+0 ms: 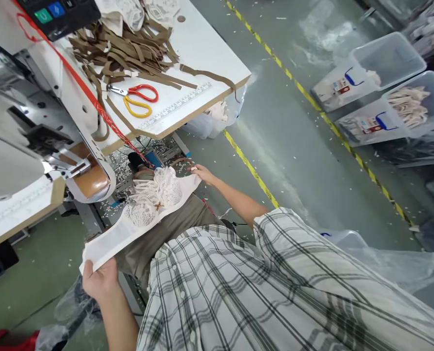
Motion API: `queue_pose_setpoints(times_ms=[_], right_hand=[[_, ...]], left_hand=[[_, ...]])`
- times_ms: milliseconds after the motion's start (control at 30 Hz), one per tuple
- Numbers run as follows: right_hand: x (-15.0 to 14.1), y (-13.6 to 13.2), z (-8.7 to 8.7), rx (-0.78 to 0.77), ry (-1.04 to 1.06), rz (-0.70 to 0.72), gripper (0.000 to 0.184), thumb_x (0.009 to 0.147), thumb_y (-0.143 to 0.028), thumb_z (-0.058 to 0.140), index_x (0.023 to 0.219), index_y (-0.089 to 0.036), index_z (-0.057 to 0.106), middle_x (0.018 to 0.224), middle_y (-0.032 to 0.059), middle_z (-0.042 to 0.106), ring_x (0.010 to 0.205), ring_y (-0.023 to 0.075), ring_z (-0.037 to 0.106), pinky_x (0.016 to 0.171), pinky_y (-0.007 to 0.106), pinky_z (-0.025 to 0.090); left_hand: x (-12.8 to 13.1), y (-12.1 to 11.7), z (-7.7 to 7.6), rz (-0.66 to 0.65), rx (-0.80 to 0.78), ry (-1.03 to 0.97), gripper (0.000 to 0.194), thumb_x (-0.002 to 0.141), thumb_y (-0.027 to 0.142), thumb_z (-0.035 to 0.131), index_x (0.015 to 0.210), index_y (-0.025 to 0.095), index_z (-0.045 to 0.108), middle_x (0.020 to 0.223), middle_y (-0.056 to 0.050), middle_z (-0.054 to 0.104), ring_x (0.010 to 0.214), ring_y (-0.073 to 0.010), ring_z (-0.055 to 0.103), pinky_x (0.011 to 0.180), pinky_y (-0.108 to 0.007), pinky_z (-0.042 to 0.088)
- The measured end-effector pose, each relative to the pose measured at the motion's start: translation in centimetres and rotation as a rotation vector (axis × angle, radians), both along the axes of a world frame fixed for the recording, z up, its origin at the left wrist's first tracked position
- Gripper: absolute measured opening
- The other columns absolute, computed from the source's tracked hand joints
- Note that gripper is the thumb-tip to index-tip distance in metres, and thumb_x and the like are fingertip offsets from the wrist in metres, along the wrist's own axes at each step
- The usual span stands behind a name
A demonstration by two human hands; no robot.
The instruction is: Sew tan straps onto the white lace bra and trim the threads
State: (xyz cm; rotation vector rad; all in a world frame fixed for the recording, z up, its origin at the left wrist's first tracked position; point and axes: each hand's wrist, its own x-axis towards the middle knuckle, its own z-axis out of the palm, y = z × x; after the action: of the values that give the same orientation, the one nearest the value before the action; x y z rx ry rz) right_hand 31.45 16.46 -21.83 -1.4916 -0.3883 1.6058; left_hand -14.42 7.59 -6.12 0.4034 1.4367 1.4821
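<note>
A pale lace bra [153, 204] is stretched out above my lap, its lace cups in the middle and a small brown bow at the centre. My left hand [100, 279] is closed on the end of one wing, thumb on top. At the opposite end my right hand [203, 174] pinches the other wing. A bit of brown strap shows beside the right fingers; whether they hold it too, I cannot tell. Beyond the bra stands a sewing machine [88, 175] with its arm end towards me.
On the white worktable [209, 53] lie a heap of brown straps [125, 48], red-and-yellow-handled scissors [138, 100] and more lace pieces [129, 14]. A red cord [88, 92] runs past the machine. Clear plastic bins [403, 107] stand on the floor at right, beyond yellow tape [286, 73].
</note>
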Motion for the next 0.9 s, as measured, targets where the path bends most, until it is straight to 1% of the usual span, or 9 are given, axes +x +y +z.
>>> queue_pose_setpoints(times_ms=[100, 167, 267, 433, 533, 600, 700, 800, 900], right_hand=[[1.1, -0.3, 1.8, 0.073, 0.038, -0.043, 0.019, 0.089, -0.026, 0.069, 0.102, -0.016, 0.059, 0.105, 0.0042, 0.070, 0.082, 0.0127, 0.064, 0.074, 0.027, 0.055], [1.4, -0.6, 3.4, 0.118, 0.075, -0.057, 0.024, 0.079, -0.022, 0.072, 0.094, -0.019, 0.053, 0.097, 0.0010, 0.073, 0.072, 0.0108, 0.061, 0.066, 0.022, 0.051], [1.2, -1.3, 6.3, 0.178, 0.144, -0.050, 0.032, 0.070, -0.024, 0.073, 0.092, -0.021, 0.050, 0.091, -0.0009, 0.074, 0.068, 0.0114, 0.060, 0.063, 0.023, 0.050], [0.0, -2.6, 11.1, 0.260, 0.242, -0.007, 0.036, 0.069, -0.028, 0.075, 0.092, -0.022, 0.048, 0.087, -0.0014, 0.074, 0.069, 0.0127, 0.064, 0.063, 0.024, 0.052], [-0.7, -3.2, 13.2, 0.306, 0.283, 0.024, 0.036, 0.071, -0.029, 0.076, 0.091, -0.021, 0.048, 0.085, -0.0017, 0.073, 0.068, 0.0119, 0.064, 0.063, 0.023, 0.053], [-1.1, -3.5, 14.2, 0.332, 0.312, 0.051, 0.035, 0.071, -0.029, 0.077, 0.090, -0.021, 0.049, 0.083, -0.0019, 0.073, 0.067, 0.0114, 0.064, 0.063, 0.023, 0.053], [-1.6, -3.8, 15.1, 0.360, 0.356, 0.096, 0.036, 0.070, -0.028, 0.078, 0.090, -0.020, 0.049, 0.080, -0.0024, 0.072, 0.066, 0.0111, 0.063, 0.062, 0.023, 0.053], [-1.9, -4.3, 15.6, 0.382, 0.401, 0.145, 0.035, 0.072, -0.028, 0.077, 0.091, -0.020, 0.050, 0.077, -0.0020, 0.072, 0.065, 0.0115, 0.063, 0.061, 0.023, 0.052], [-2.3, -4.8, 15.6, 0.407, 0.445, 0.186, 0.033, 0.071, -0.028, 0.076, 0.089, -0.019, 0.050, 0.072, -0.0018, 0.069, 0.063, 0.0122, 0.061, 0.061, 0.024, 0.050]], left_hand=[[0.4, 0.5, 0.1, 0.050, -0.029, -0.025, 0.030, 0.083, 0.021, 0.056, 0.112, 0.024, 0.066, 0.134, 0.001, 0.070, 0.142, -0.0240, 0.049, 0.127, -0.052, 0.026], [0.6, 0.7, 0.2, 0.054, -0.044, -0.032, 0.031, 0.084, 0.022, 0.055, 0.113, 0.023, 0.066, 0.136, 0.002, 0.068, 0.141, -0.0241, 0.050, 0.126, -0.052, 0.027], [0.8, 0.9, 0.3, 0.044, -0.051, -0.027, 0.032, 0.084, 0.023, 0.055, 0.114, 0.022, 0.066, 0.138, 0.001, 0.067, 0.142, -0.0249, 0.049, 0.126, -0.051, 0.029], [0.8, 1.0, 0.1, 0.023, -0.057, -0.023, 0.032, 0.084, 0.025, 0.055, 0.113, 0.020, 0.066, 0.142, -0.002, 0.064, 0.144, -0.0249, 0.046, 0.125, -0.047, 0.031], [0.8, 1.1, -0.1, 0.047, -0.036, -0.057, 0.036, 0.081, 0.024, 0.056, 0.116, 0.019, 0.064, 0.141, -0.003, 0.064, 0.145, -0.0246, 0.046, 0.125, -0.046, 0.031], [0.9, 1.1, -0.2, 0.090, -0.019, -0.087, 0.039, 0.080, 0.021, 0.055, 0.117, 0.017, 0.063, 0.140, -0.005, 0.064, 0.144, -0.0241, 0.046, 0.125, -0.045, 0.031], [1.0, 1.0, -0.2, 0.144, -0.022, -0.117, 0.039, 0.079, 0.019, 0.053, 0.117, 0.016, 0.063, 0.140, -0.006, 0.064, 0.144, -0.0235, 0.046, 0.126, -0.045, 0.029], [1.0, 1.0, -0.2, 0.140, -0.034, -0.126, 0.035, 0.082, 0.020, 0.053, 0.115, 0.016, 0.063, 0.142, -0.006, 0.062, 0.145, -0.0232, 0.045, 0.126, -0.044, 0.029], [0.9, 0.8, -0.3, 0.125, -0.046, -0.121, 0.033, 0.082, 0.020, 0.054, 0.113, 0.016, 0.063, 0.142, -0.006, 0.062, 0.144, -0.0234, 0.046, 0.126, -0.044, 0.029]])
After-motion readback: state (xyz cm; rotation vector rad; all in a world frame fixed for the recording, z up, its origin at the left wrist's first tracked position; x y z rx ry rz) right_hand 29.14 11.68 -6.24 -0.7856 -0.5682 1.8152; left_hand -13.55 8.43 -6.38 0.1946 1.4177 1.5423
